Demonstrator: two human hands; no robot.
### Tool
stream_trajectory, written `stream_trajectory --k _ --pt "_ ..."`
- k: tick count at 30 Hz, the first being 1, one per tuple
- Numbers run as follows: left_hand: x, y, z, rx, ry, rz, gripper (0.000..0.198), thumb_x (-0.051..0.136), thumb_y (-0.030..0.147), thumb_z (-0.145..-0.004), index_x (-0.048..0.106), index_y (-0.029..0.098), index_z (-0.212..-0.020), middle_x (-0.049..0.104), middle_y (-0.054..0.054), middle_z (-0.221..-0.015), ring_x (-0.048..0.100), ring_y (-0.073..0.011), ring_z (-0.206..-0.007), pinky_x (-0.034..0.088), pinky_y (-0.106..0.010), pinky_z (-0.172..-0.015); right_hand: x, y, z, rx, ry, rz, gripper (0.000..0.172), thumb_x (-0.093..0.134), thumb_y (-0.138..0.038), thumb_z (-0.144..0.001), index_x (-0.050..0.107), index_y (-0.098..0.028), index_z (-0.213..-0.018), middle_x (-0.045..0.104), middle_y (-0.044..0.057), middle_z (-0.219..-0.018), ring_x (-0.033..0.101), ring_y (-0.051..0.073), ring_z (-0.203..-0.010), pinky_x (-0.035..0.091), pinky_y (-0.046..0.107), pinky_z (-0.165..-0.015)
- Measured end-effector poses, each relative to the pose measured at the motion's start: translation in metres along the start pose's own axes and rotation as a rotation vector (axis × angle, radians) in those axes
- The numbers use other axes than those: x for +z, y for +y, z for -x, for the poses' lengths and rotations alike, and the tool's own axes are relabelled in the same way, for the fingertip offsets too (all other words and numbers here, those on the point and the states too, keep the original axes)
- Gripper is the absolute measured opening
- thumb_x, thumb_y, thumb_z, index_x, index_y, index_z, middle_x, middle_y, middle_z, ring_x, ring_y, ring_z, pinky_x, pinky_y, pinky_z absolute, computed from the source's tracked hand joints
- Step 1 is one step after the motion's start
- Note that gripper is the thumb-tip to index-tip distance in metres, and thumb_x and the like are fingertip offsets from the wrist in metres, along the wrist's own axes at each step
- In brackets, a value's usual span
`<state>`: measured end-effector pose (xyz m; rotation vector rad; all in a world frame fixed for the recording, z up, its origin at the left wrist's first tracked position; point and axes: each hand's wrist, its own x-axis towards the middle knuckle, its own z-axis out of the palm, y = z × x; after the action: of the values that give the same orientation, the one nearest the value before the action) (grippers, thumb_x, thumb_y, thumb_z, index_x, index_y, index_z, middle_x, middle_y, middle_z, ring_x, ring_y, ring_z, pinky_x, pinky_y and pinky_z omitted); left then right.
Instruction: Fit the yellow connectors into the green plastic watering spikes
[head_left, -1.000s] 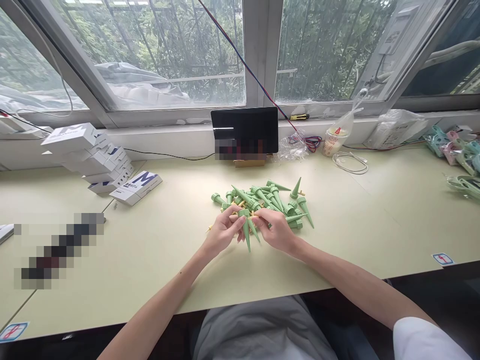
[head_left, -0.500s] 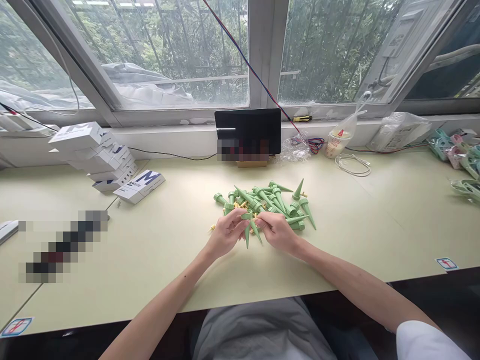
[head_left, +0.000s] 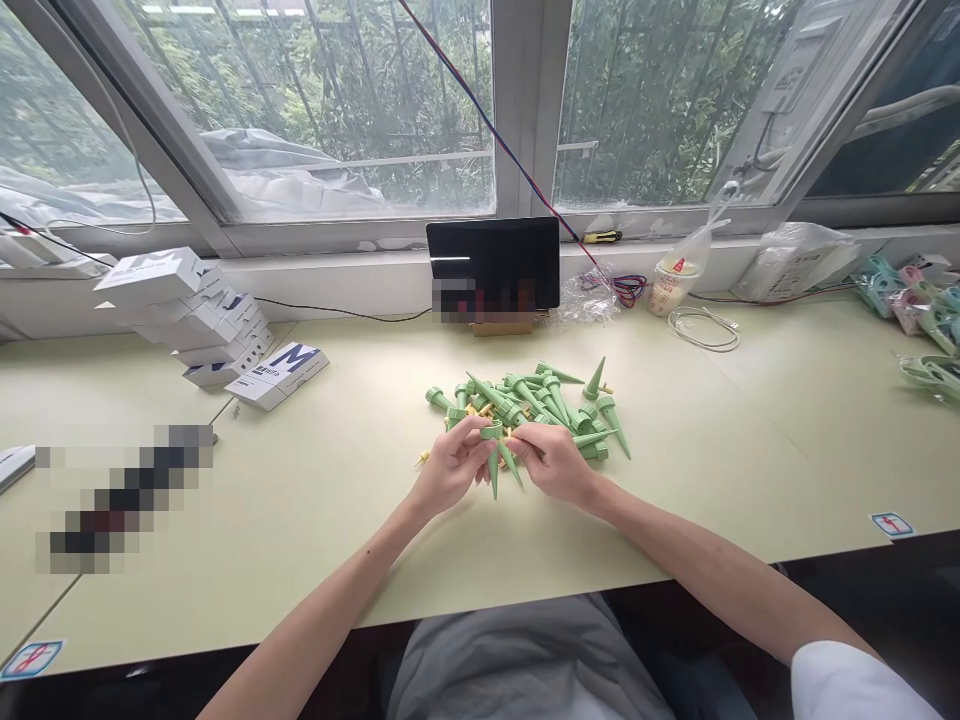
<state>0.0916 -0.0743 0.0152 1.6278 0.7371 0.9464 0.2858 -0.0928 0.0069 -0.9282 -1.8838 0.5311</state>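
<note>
A pile of several green cone-shaped plastic spikes [head_left: 551, 400] with small yellow parts lies on the pale table [head_left: 315, 500], just beyond my hands. My left hand [head_left: 448, 468] is closed in a pinch on a green spike [head_left: 493, 462] that points down toward me. My right hand [head_left: 553, 461] is also closed, its fingertips pressed to the top of that spike and to a small yellow part. A second spike [head_left: 511, 463] slants beside the first between the two hands.
A dark tablet [head_left: 493, 263] stands propped at the back. White boxes [head_left: 187, 315] are stacked at the left. A bagged cup [head_left: 671, 280], a coiled white cable [head_left: 703, 328] and pastel plastic items [head_left: 919, 310] sit at the right. A window runs behind.
The hands stay at the same spot on the spike with only small finger shifts. The view has shifted slightly.
</note>
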Motion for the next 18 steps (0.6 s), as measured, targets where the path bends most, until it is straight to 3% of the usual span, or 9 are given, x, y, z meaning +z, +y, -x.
stream_trajectory --k 7,18 --pt "0.0022 0.0079 -0.0007 -0.076 -0.015 0.121 0.025 0.061 0.041 -0.093 0.052 0.020 -0.104 0.058 0.003 -0.063 0.056 -0.0118 -0.050 0.046 -0.025 -0.048 -0.0010 -0.0021 -0.0004 -0.042 0.018 0.030 0.037 0.044 -0.033 -0.103 0.047 -0.021 -0.068 0.050 -0.001 -0.061 0.042 0.013 -0.055 0.034 0.027 -0.055" --pt "0.0018 -0.0002 -0.0003 -0.017 0.011 0.010 0.024 0.058 0.041 -0.094 0.054 0.021 -0.107 0.062 0.001 -0.069 0.053 -0.0107 -0.051 0.047 -0.026 -0.049 0.0004 0.0011 0.0018 0.028 -0.030 0.010 0.035 0.042 -0.027 -0.101 0.037 -0.021 -0.067 0.042 -0.004 -0.058 0.036 0.011 -0.052 0.029 0.025 -0.052"
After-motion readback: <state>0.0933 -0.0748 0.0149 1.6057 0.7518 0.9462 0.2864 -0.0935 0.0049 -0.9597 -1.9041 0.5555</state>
